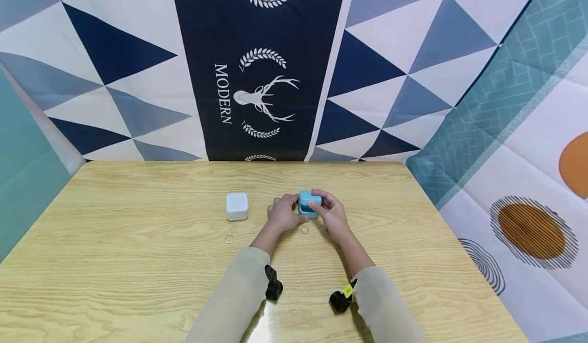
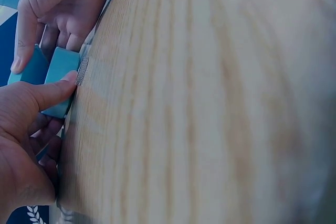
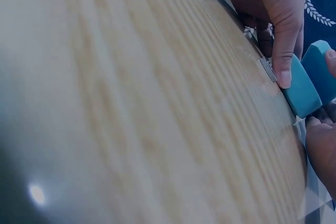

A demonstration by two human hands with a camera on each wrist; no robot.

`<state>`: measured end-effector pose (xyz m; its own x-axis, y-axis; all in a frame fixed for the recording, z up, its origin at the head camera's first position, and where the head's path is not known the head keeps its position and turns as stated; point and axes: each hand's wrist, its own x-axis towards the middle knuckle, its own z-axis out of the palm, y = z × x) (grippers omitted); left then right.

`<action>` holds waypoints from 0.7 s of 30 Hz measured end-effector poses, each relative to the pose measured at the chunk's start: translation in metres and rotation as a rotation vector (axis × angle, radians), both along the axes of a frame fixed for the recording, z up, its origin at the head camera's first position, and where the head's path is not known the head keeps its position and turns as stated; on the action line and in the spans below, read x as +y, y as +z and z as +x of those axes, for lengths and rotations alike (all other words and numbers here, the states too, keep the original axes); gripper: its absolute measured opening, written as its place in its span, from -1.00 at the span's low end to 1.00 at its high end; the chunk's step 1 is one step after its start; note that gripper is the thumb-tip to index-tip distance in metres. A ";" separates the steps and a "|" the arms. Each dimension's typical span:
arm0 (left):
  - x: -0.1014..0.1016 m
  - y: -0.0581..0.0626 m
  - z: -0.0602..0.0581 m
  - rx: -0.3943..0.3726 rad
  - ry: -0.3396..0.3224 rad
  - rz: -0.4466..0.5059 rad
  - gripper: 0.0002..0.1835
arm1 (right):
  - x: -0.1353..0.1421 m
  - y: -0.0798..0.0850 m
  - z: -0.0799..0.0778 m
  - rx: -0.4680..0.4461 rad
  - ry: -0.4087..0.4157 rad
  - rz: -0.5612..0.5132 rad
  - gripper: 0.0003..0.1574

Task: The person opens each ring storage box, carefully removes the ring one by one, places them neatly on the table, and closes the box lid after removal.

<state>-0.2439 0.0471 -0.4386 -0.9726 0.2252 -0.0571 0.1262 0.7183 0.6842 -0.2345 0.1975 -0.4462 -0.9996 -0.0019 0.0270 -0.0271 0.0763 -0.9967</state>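
Note:
A small blue ring box [image 1: 310,198] stands on the table with its lid partly raised. My left hand [image 1: 282,213] grips the lower half from the left, the thumb on its front side in the left wrist view. From the right, my right hand [image 1: 334,216] pinches the lid between thumb and fingers. A thin ring [image 1: 305,229] lies on the table just in front of the box. That ring [image 3: 268,70] looks studded in the right wrist view, close to the left thumb. The inside of the box is hidden in every view.
A white ring box [image 1: 237,206] stands closed to the left of my hands, with another thin ring [image 1: 229,239] in front of it. The wooden table [image 1: 138,261] ends at a patterned cloth [image 1: 262,98] behind and another cloth [image 1: 510,179] at the right.

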 end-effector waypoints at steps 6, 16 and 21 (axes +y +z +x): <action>0.000 0.000 0.000 0.003 0.000 -0.004 -0.22 | 0.001 0.000 -0.001 -0.006 0.004 0.009 -0.54; 0.000 0.000 -0.001 0.000 0.001 -0.010 -0.22 | 0.002 -0.001 -0.001 -0.009 0.008 -0.002 -0.54; 0.001 -0.001 -0.002 0.003 0.004 -0.011 -0.22 | 0.002 -0.001 0.000 0.003 0.017 -0.011 -0.54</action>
